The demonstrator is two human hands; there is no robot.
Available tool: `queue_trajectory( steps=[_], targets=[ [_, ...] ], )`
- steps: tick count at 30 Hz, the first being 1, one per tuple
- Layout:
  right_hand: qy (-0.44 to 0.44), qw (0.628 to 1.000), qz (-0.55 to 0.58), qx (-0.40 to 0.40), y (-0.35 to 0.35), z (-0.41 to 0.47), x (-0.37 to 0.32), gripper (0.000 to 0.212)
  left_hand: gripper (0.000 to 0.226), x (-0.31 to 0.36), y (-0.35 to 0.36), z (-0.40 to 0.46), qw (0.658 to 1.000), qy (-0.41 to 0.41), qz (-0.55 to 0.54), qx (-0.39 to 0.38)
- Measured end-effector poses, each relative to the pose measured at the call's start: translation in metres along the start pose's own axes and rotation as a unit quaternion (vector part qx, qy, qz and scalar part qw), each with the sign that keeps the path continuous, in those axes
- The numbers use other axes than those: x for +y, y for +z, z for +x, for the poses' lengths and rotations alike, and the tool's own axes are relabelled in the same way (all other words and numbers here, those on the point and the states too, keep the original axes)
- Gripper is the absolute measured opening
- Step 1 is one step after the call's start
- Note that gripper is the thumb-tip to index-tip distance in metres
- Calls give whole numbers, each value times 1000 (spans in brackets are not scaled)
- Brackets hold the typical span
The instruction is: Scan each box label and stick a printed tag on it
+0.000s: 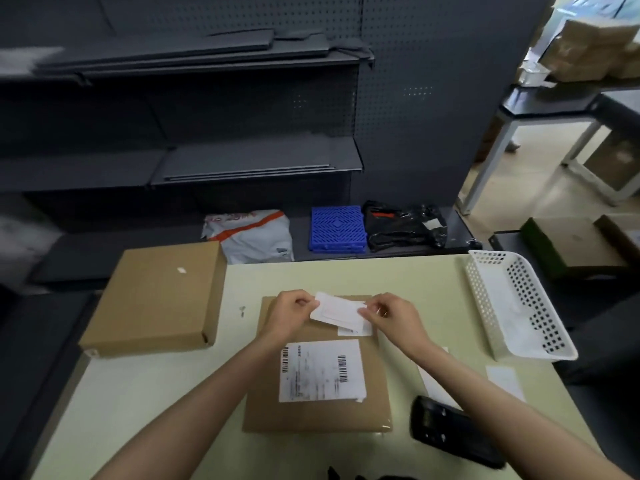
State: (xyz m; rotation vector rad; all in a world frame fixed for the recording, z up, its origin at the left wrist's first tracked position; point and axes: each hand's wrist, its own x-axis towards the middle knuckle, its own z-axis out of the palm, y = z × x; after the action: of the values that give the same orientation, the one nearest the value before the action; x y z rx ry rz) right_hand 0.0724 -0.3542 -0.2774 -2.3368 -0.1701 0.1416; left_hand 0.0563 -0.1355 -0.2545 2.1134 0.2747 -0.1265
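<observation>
A flat brown box (374, 403) lies in the middle of the pale table (173, 393), with a white shipping label (320, 370) and barcodes on its top. Above the box's far end I hold a white tag sheet (337, 310). My left hand (289, 313) pinches its left edge and my right hand (394, 315) pinches its right corner. A small white sticker (353, 330) sits on the box just under the sheet. A black handheld scanner (450, 431) lies on the table to the right of the box.
A second, larger brown box (156, 296) overhangs the table's far left corner. A white perforated basket (519, 303) stands at the right edge. White paper slips (504, 379) lie near the scanner. Dark shelving, a grey mailer bag, a blue plastic grid and a black bag sit beyond.
</observation>
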Motion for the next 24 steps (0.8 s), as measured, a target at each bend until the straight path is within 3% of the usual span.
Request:
queue_trajectory(
  steps=[7,13,24],
  targets=[
    [-10,998,-50,-41,40,23,-23,21,12,-41,-28,16,997,-18,73,26],
    [0,992,-109,-62,62,44,-28,20,19,-67,-28,38,979,44,194,35],
    [20,990,-126,-56,78,55,-22,15,19,-89,-17,50,966,108,234,30]
  ],
)
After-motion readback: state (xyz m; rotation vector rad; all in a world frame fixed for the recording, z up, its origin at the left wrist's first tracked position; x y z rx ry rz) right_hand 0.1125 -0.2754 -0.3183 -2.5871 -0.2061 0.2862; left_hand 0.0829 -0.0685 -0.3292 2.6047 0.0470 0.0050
